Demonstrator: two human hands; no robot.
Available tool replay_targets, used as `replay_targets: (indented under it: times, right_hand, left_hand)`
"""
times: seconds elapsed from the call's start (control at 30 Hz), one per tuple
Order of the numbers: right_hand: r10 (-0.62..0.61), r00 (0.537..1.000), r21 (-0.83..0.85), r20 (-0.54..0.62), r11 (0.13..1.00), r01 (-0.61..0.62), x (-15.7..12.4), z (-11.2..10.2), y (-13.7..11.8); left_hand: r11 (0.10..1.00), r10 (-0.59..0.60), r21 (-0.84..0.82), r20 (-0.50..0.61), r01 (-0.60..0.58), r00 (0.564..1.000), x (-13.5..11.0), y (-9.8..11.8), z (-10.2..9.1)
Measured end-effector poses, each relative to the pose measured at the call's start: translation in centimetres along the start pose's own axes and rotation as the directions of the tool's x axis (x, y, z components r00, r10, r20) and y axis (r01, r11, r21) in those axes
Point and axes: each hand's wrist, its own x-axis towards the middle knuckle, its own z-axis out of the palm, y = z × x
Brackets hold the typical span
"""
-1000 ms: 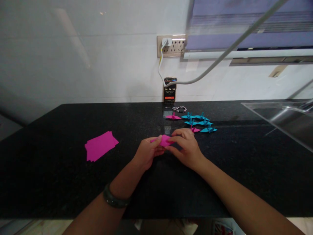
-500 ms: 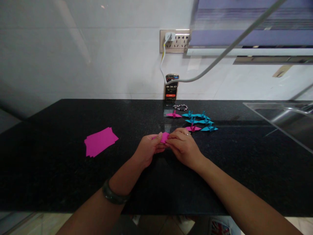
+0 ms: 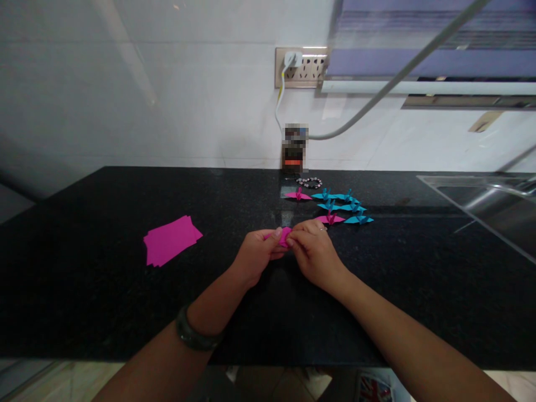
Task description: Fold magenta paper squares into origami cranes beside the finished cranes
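Note:
Both my hands meet over the middle of the black counter [image 3: 84, 301]. My left hand [image 3: 255, 255] and my right hand [image 3: 315, 251] pinch a small folded pink paper [image 3: 285, 235] between their fingertips, so most of it is hidden. A dark bracelet sits on my left wrist. Just beyond my right hand lie several folded paper cranes, blue cranes [image 3: 343, 202] and pink cranes [image 3: 298, 195]. A stack of pink paper sheets [image 3: 171, 240] lies to the left of my hands.
A phone [image 3: 295, 148] leans against the white wall at the back, with a charger cable running up to a wall socket [image 3: 300, 67]. A bead bracelet [image 3: 309, 182] lies in front of it. A steel sink [image 3: 489, 206] is at the right.
My hands have drawn closer together and the visible part of the pink paper has shrunk. The view has tilted slightly downward.

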Motion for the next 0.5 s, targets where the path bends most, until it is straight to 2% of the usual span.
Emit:
replay_targets:
  times: [0.23,0.5]
  right_hand:
    - [0.07,0.998,0.057,0.01,0.996,-0.07,-0.2,0.07,-0.17]
    - [0.141,0.988,0.039,0.057,0.989,-0.143,-0.07,0.12,-0.12]
  left_hand:
    - [1.0,0.003,0.0,-0.024,-0.003,1.0,-0.02,0.18,0.03]
    - [1.0,-0.019,0.006,0.002,0.019,1.0,-0.06,-0.12,-0.02]
